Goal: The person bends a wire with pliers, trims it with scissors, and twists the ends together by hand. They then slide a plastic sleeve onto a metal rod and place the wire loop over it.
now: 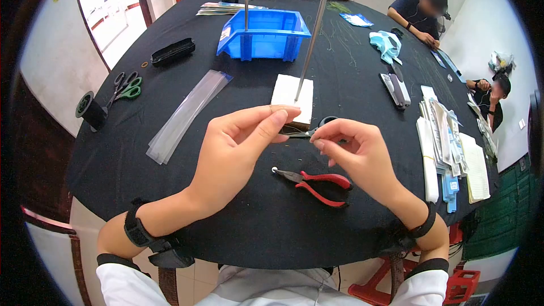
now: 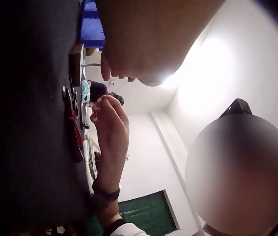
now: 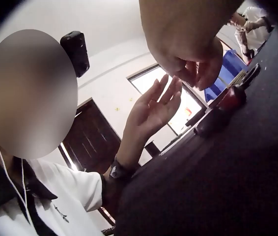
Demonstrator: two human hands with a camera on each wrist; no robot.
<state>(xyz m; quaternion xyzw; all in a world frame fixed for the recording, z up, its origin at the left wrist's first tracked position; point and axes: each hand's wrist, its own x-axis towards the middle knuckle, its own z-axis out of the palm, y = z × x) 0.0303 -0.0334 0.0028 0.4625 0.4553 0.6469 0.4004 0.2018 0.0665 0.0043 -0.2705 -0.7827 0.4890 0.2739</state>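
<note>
In the head view my left hand (image 1: 238, 147) is raised over the table, its thumb pressed to the index finger on a fine thread-like strand that barely shows. Opposite it, my right hand (image 1: 360, 156) brings thumb and index fingertips together in a pinch; what lies between them is too small to tell. A short gap separates the two sets of fingertips. Just beyond them a white block (image 1: 300, 88) holds an upright metal rod (image 1: 311, 51). Dark-handled scissors (image 1: 327, 120) lie partly behind the right fingers. Below the hands rest red-handled pliers (image 1: 323, 180), with a small white piece at their tip.
A blue bin (image 1: 266, 39) stands behind the block. Clear plastic strips (image 1: 190, 116), green-handled scissors (image 1: 131, 88) and a thread spool (image 1: 90, 110) lie left. A stapler (image 1: 395, 88) and stacked packets (image 1: 439, 136) are right. Other people sit around the black-covered table (image 1: 238, 238).
</note>
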